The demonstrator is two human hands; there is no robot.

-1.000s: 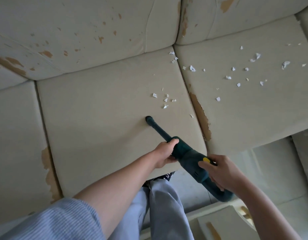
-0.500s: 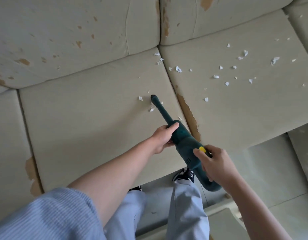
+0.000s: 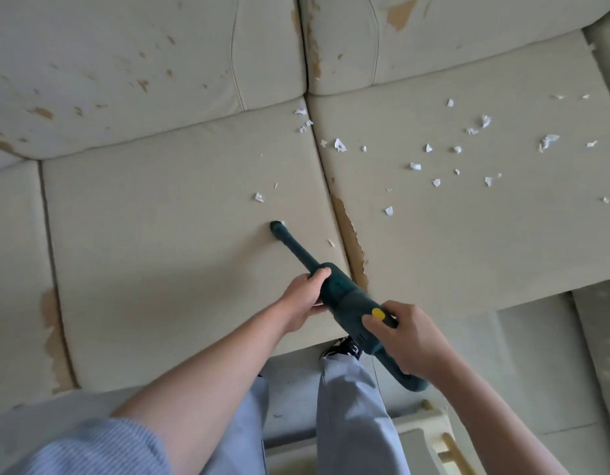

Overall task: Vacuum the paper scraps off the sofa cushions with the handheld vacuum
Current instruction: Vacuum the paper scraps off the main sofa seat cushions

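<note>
Handheld vacuum (image 3: 344, 296): dark green matte plastic, tapered round nozzle, yellow button; no legible markings. Nozzle mouth rests on the centre seat cushion (image 3: 159, 252), cream woven fabric, peeling tan at the seams. Left hand (image 3: 305, 298) clasps the barrel; right hand (image 3: 411, 341) wraps the rear handle. White torn paper scraps (image 3: 433, 156) lie mostly at 1–2 o'clock of the nozzle.

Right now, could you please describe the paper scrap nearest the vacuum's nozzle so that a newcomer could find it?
Start at the middle seat cushion of the beige sofa and follow the dark green handheld vacuum up to its nozzle tip. The paper scrap is the small white fleck touching that tip's right edge; every other scrap lies clear of the nozzle.
</note>
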